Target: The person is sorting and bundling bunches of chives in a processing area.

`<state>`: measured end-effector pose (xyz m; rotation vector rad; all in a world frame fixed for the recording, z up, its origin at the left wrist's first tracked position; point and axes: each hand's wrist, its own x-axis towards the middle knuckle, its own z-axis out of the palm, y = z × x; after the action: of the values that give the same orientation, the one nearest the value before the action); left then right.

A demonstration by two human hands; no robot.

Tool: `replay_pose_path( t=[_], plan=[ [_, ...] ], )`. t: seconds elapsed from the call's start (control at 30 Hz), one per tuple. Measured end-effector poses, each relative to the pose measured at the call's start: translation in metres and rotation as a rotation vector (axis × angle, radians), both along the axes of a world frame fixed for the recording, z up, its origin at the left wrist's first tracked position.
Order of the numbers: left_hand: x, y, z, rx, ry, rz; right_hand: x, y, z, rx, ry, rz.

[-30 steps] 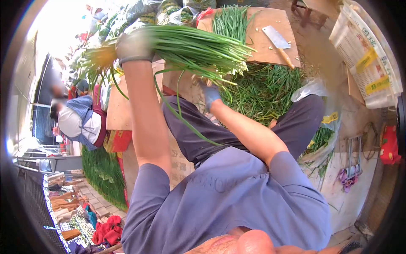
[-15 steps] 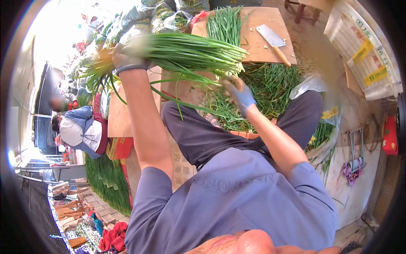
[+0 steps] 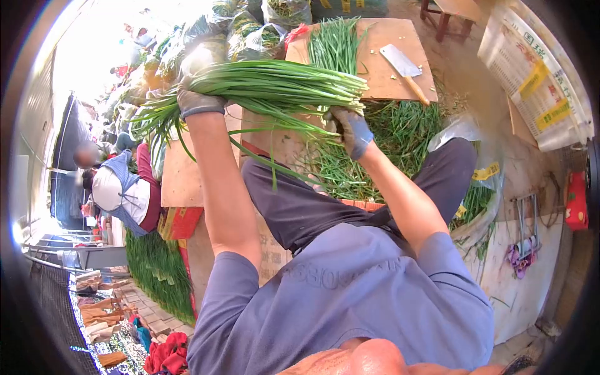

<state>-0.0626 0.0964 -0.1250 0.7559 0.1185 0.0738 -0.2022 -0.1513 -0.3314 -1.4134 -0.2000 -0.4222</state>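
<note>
A long bunch of green stalks [image 3: 275, 84] lies sideways in front of me, pale ends to the right. Wrapped round its leafy left part is my gloved left hand [image 3: 199, 100]. My right hand [image 3: 351, 130], in a grey-blue glove, is closed at the pale ends; its fingertips are partly hidden by stalks. Beyond, a wooden board [image 3: 384, 40] carries more green stalks [image 3: 334, 47] and a cleaver [image 3: 403, 65] with a wooden handle. Loose greens [image 3: 400, 134] are heaped below the board, between my knees.
At the left a person [image 3: 125, 190] in a white and blue top bends over. Filled bags [image 3: 250, 34] stand at the back. A second board [image 3: 181, 175] and a red box [image 3: 181, 222] are left of my legs. A big green heap [image 3: 159, 269] lies lower left.
My right hand has moved slightly left and its fingers have closed at the stalk ends. The bunch and my left hand sit slightly lower in view. The person at the left has shifted slightly.
</note>
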Motion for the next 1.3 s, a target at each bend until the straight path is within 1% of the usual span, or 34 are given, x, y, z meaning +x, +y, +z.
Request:
replay_pose_path(
  t=[0.07,0.1,0.13,0.2,0.27,0.3,0.33,0.4,0.47,0.5,0.53,0.57,0.6,0.67,0.7,0.8,0.83,0.87,0.9,0.93,1.0,1.03,1.07,1.1,1.13,1.17,1.2,1.23,1.3],
  plan=[
    [0.004,0.005,-0.004,0.028,-0.015,0.013,-0.020,-0.011,0.012,0.430,0.452,0.209],
    [0.021,0.012,-0.011,0.038,-0.039,0.032,-0.030,-0.016,0.014,0.471,0.474,0.164],
    [0.032,0.015,-0.016,0.047,-0.062,0.047,-0.038,-0.028,-0.004,0.417,0.485,0.093],
    [0.041,0.027,-0.019,-0.105,-0.086,-0.076,-0.054,-0.054,-0.045,0.385,0.520,0.078],
    [0.070,0.047,-0.029,-0.257,-0.130,-0.186,-0.079,-0.069,-0.074,-0.206,0.669,0.188],
    [0.061,0.040,-0.022,-0.255,-0.123,-0.184,-0.086,-0.073,-0.080,-0.507,0.729,0.243],
    [0.053,0.034,-0.016,-0.253,-0.116,-0.182,-0.087,-0.077,-0.073,-1.070,0.762,0.427],
    [0.048,0.031,-0.015,-0.256,-0.119,-0.188,-0.100,-0.075,-0.053,-1.273,0.796,0.459],
    [0.057,0.040,-0.023,-0.292,-0.110,-0.175,-0.083,-0.066,-0.017,-1.216,0.926,0.268],
    [0.048,0.034,-0.019,-0.215,-0.083,-0.108,-0.073,-0.065,-0.020,-1.115,0.855,0.208],
    [0.043,0.029,-0.016,-0.142,-0.060,-0.047,-0.074,-0.060,-0.021,-0.968,0.682,0.121],
    [0.032,0.026,-0.013,-0.195,-0.013,-0.094,-0.073,-0.055,-0.020,-0.822,0.506,0.024],
    [0.033,0.022,-0.009,-0.124,-0.059,-0.157,-0.070,-0.052,-0.015,-0.674,0.324,-0.071],
    [0.029,0.020,-0.007,-0.187,-0.043,-0.111,-0.061,-0.047,-0.004,-0.380,0.295,-0.270],
    [0.023,0.018,-0.007,-0.085,-0.012,-0.003,-0.058,-0.045,-0.001,-0.231,0.280,-0.359],
    [0.030,0.030,-0.016,-0.073,-0.037,0.030,-0.026,-0.060,-0.001,0.156,0.170,-0.361],
    [0.003,0.011,-0.007,0.021,0.054,0.094,-0.019,-0.072,0.001,0.290,0.258,-0.262],
    [0.006,0.016,-0.010,0.029,0.019,0.072,-0.012,-0.085,0.006,0.421,0.342,-0.161],
    [0.014,0.026,-0.018,0.037,-0.016,0.047,-0.005,-0.092,0.011,0.253,0.343,-0.121],
    [0.015,0.027,-0.019,0.046,-0.051,0.023,-0.002,-0.096,0.016,0.182,0.318,-0.074],
    [0.008,0.026,-0.019,0.048,-0.040,0.028,0.002,-0.098,0.023,0.044,0.280,0.029],
    [0.003,0.022,-0.016,0.042,-0.030,0.032,0.007,-0.102,0.027,0.026,0.373,0.119],
    [-0.001,0.016,-0.013,0.036,-0.022,0.034,0.008,-0.101,0.029,0.221,0.371,0.305],
    [-0.002,0.013,-0.012,-0.022,-0.019,0.045,0.008,-0.097,0.032,0.415,0.362,0.494],
    [0.001,0.015,-0.013,-0.009,-0.049,0.035,0.007,-0.094,0.035,0.608,0.349,0.685],
    [0.004,0.019,-0.016,0.005,-0.077,0.028,0.001,-0.096,0.038,0.690,0.369,0.794],
    [0.007,0.022,-0.018,0.018,-0.106,0.019,-0.004,-0.094,0.045,0.671,0.348,0.760],
    [0.005,0.023,-0.017,-0.034,-0.141,-0.046,-0.008,-0.091,0.052,0.651,0.327,0.726],
    [0.000,0.023,-0.017,0.000,-0.150,-0.028,-0.013,-0.082,0.063,0.657,0.298,0.657]
  ],
)
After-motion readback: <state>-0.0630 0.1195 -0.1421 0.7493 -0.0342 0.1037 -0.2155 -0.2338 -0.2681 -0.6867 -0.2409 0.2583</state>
